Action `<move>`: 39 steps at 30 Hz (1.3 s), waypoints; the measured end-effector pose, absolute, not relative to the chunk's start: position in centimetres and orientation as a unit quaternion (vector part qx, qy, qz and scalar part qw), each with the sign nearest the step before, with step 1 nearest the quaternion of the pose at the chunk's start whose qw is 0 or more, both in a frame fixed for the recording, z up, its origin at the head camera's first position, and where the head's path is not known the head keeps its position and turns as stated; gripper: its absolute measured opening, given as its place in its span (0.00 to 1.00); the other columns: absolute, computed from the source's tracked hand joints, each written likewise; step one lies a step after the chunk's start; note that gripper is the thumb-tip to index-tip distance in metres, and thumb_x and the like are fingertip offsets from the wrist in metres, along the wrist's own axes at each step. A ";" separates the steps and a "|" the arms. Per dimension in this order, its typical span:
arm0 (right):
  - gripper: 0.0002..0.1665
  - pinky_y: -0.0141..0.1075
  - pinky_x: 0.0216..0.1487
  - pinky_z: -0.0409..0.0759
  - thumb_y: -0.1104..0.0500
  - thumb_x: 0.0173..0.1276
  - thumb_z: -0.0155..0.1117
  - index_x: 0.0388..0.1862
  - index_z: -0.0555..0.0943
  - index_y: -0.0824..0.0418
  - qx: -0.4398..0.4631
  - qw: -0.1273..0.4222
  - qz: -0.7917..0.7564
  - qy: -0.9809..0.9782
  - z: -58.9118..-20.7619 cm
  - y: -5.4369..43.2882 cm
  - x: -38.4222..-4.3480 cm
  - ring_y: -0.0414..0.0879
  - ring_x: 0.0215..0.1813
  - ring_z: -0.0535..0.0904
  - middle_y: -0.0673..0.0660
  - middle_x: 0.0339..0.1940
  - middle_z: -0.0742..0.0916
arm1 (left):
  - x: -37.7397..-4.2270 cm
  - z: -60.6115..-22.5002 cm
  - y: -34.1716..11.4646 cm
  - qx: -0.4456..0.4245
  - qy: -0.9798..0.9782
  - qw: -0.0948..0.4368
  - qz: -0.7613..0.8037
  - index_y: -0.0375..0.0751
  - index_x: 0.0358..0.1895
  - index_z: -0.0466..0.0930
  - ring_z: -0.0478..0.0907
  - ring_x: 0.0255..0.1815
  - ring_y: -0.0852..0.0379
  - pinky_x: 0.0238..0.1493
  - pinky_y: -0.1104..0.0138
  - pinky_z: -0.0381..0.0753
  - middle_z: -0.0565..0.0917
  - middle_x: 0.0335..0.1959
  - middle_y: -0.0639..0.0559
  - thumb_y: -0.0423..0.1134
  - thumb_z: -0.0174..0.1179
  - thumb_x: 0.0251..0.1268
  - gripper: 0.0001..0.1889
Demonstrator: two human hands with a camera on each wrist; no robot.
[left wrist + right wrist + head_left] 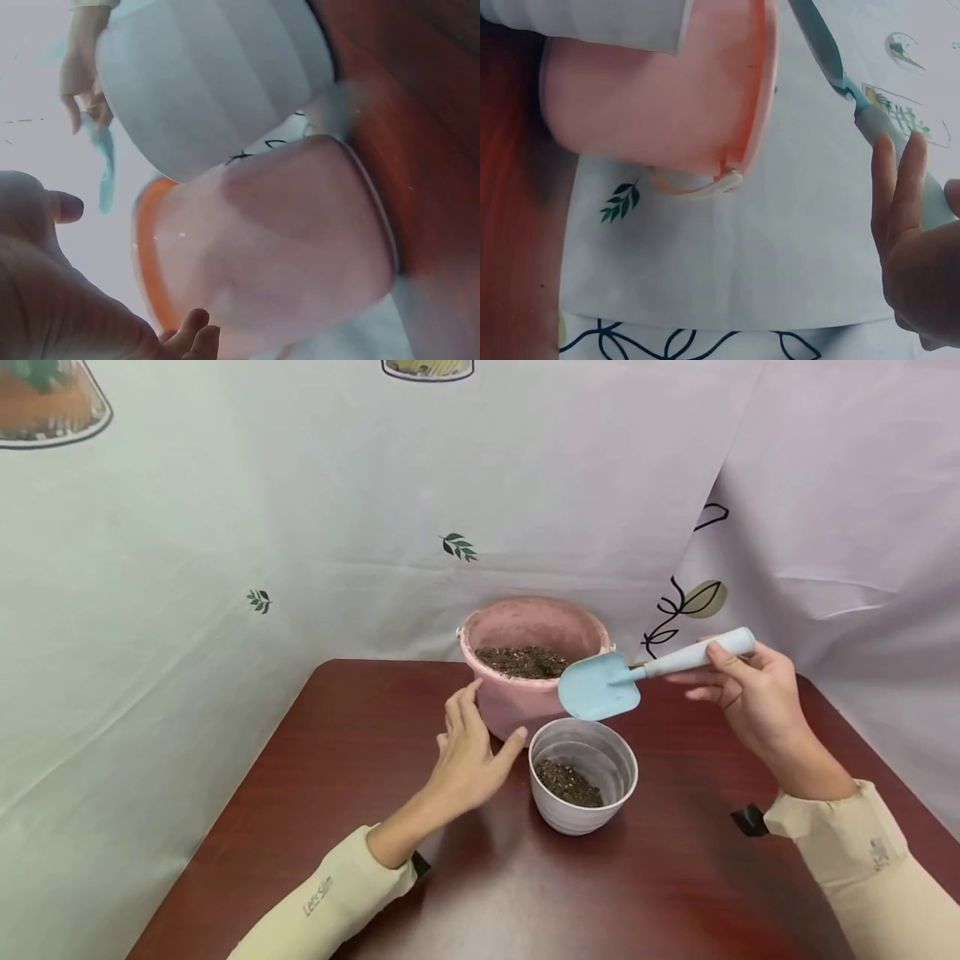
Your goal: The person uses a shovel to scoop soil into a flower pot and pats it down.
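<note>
My right hand [761,702] grips the pale handle of a light blue trowel [600,687], its blade over the gap between a pink bucket and a white pot. The blade's face carries no visible soil. The pink bucket [502,702] holds dark soil [525,662]. In front of it stands the white ribbed pot [577,818], with a smaller amount of soil [568,783] at its bottom. Beside both, to the left, is my left hand [468,760], fingers spread and holding nothing. In the right wrist view, fingers [907,187] lie along the trowel handle.
Everything stands on a dark red wooden table [322,760]. White cloth [360,510] printed with leaves hangs behind and along the sides. A pale bail handle [697,187] hangs on the bucket's side.
</note>
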State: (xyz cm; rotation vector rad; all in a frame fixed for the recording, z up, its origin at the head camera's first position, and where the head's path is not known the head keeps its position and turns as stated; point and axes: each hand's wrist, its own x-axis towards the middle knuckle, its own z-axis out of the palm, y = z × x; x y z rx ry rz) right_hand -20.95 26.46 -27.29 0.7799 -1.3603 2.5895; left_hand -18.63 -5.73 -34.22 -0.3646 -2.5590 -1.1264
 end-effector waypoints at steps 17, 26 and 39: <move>0.06 0.36 0.43 0.83 0.72 0.66 0.63 0.41 0.78 0.71 0.129 0.105 0.849 -0.501 -24.8 20.4 -26.3 0.50 0.36 0.88 0.62 0.36 0.86 | -24.3 -32.9 -4.8 -0.057 -0.797 0.170 -0.576 0.39 0.77 0.37 0.55 0.74 0.39 0.73 0.53 0.54 0.52 0.71 0.33 0.50 0.52 0.72 0.42; 0.08 0.33 0.40 0.83 0.69 0.70 0.61 0.44 0.76 0.73 0.112 0.125 0.718 -0.675 -25.3 17.4 -30.2 0.43 0.32 0.88 0.56 0.33 0.86 | -24.7 -34.1 -4.7 -0.058 -0.790 0.189 -0.580 0.42 0.76 0.40 0.55 0.74 0.40 0.73 0.52 0.55 0.54 0.71 0.35 0.48 0.48 0.74 0.36; 0.12 0.36 0.41 0.84 0.67 0.70 0.63 0.46 0.77 0.76 0.102 0.133 0.633 -0.756 -26.0 13.9 -33.2 0.43 0.33 0.88 0.76 0.46 0.84 | -24.7 -34.1 -4.8 -0.030 -0.814 0.191 -0.547 0.45 0.77 0.41 0.62 0.71 0.36 0.65 0.36 0.48 0.57 0.71 0.38 0.51 0.46 0.74 0.36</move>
